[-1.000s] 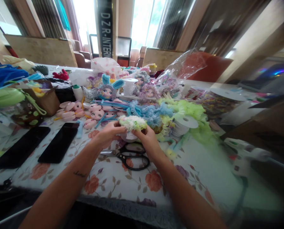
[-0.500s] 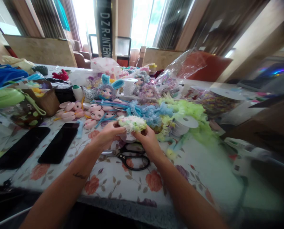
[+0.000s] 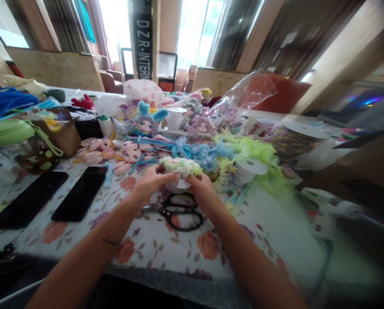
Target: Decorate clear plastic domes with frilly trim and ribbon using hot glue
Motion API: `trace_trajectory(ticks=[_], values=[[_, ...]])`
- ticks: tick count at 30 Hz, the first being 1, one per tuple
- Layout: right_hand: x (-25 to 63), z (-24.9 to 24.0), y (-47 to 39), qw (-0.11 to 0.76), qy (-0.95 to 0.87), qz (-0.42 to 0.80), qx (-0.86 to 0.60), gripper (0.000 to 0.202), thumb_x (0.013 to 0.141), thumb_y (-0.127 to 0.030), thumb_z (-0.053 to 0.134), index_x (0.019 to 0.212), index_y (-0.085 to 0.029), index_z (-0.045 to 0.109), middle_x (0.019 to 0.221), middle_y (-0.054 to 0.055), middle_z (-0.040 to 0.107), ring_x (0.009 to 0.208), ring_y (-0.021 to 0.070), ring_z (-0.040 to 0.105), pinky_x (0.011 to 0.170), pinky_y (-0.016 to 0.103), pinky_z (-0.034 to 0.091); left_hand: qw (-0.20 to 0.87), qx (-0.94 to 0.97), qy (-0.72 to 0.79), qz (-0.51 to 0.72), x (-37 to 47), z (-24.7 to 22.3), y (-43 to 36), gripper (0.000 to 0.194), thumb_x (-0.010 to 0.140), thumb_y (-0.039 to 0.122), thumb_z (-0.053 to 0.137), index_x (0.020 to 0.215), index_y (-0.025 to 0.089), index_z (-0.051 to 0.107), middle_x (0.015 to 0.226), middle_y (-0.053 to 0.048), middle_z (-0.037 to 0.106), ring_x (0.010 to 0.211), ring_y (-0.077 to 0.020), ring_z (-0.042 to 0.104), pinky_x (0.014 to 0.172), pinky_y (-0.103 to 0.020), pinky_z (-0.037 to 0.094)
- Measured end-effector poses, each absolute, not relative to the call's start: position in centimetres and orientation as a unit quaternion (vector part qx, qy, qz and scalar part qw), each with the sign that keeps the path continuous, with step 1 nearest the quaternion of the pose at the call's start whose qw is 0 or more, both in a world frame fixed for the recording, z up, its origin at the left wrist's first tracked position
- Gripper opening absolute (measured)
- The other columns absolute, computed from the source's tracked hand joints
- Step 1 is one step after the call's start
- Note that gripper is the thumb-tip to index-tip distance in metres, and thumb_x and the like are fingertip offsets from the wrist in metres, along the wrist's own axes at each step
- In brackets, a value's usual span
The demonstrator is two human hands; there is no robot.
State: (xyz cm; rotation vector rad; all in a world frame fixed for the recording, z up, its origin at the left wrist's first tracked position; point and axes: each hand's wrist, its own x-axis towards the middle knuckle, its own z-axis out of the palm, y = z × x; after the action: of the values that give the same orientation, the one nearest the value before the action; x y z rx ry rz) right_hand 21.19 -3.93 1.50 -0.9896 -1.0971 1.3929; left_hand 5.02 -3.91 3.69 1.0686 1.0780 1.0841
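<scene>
Between my hands, in the middle of the head view, is a fluffy white and yellow-green frilly piece (image 3: 181,165) with a pale rounded part below it. My left hand (image 3: 155,182) grips its left side, thumb laid across the front. On the right side my right hand (image 3: 203,191) pinches it, the fingertips partly hidden by the fluff. Black-handled scissors (image 3: 182,219) lie on the floral tablecloth just under my hands. Past the piece are pink doll faces (image 3: 130,154) with blue stems and a heap of blue ruffled trim (image 3: 198,152).
Two black phones (image 3: 79,193) lie at left, near a cardboard box (image 3: 63,137). A white spool (image 3: 250,169) and green ruffled netting (image 3: 259,150) are at right, with a white glue-gun-like tool (image 3: 327,210) beyond. Finished-looking dolls (image 3: 145,124) stand at the back.
The fluffy piece has turned and tipped slightly in my hands, and my left thumb has shifted right across its front. Both hands still hold it.
</scene>
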Motion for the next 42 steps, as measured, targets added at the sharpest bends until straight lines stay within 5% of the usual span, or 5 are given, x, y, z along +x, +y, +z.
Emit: trace_trajectory(ticks=[6, 13, 18, 32, 42], values=[[21.3, 2.2, -3.9, 0.543, -0.396, 0.625, -0.398, 0.036, 0.066, -0.035, 0.075, 0.096, -0.017, 0.071, 0.089, 0.004, 0.074, 0.083, 0.0233, 0.067, 0.076, 0.034, 0.054, 0.582, 0.502, 0.468, 0.437, 4.0, 4.0, -3.7, 0.049, 0.068, 0.052, 0.078, 0.102, 0.018, 0.072, 0.105, -0.008, 0.07, 0.085, -0.018, 0.065, 0.068, -0.027, 0.053], [21.5, 2.7, -3.9, 0.527, -0.362, 0.659, -0.396, 0.033, 0.066, -0.042, 0.079, 0.086, -0.017, 0.072, 0.083, 0.004, 0.072, 0.074, 0.0188, 0.065, 0.07, 0.032, 0.054, 0.175, 0.643, 0.469, 0.579, 3.9, 4.1, -3.9, 0.025, 0.079, 0.04, 0.071, 0.092, 0.019, 0.07, 0.097, -0.006, 0.068, 0.088, -0.0191, 0.062, 0.074, -0.032, 0.051], [21.2, 2.8, -4.3, 0.513, -0.386, 0.652, -0.403, 0.034, 0.065, -0.046, 0.082, 0.08, -0.017, 0.069, 0.078, 0.001, 0.068, 0.069, 0.0159, 0.062, 0.067, 0.029, 0.053, 0.066, 0.725, 0.398, 0.559, 4.3, 3.8, -4.2, 0.017, 0.08, 0.03, 0.072, 0.095, 0.022, 0.07, 0.096, -0.005, 0.066, 0.097, -0.0207, 0.061, 0.092, -0.038, 0.047], [20.8, 2.3, -4.4, 0.494, -0.554, 0.371, -0.558, 0.054, 0.065, -0.059, 0.076, 0.096, -0.016, 0.068, 0.089, 0.006, 0.071, 0.077, 0.021, 0.061, 0.068, 0.031, 0.046, 0.165, 0.707, 0.48, 0.493, 4.6, 4.1, -4.5, 0.007, 0.084, 0.021, 0.057, 0.08, 0.019, 0.061, 0.078, 0.0, 0.06, 0.075, -0.0156, 0.055, 0.071, -0.029, 0.043], [20.7, 2.7, -4.6, 0.455, -0.567, 0.379, -0.572, 0.053, 0.066, -0.063, 0.074, 0.09, -0.017, 0.068, 0.082, 0.005, 0.069, 0.075, 0.0213, 0.06, 0.066, 0.031, 0.044, 0.684, 0.331, 0.375, 0.531, 3.0, 4.6, -3.3, 0.016, 0.066, 0.016, 0.078, 0.08, 0.016, 0.07, 0.074, -0.001, 0.068, 0.065, -0.0093, 0.062, 0.065, -0.022, 0.052]])
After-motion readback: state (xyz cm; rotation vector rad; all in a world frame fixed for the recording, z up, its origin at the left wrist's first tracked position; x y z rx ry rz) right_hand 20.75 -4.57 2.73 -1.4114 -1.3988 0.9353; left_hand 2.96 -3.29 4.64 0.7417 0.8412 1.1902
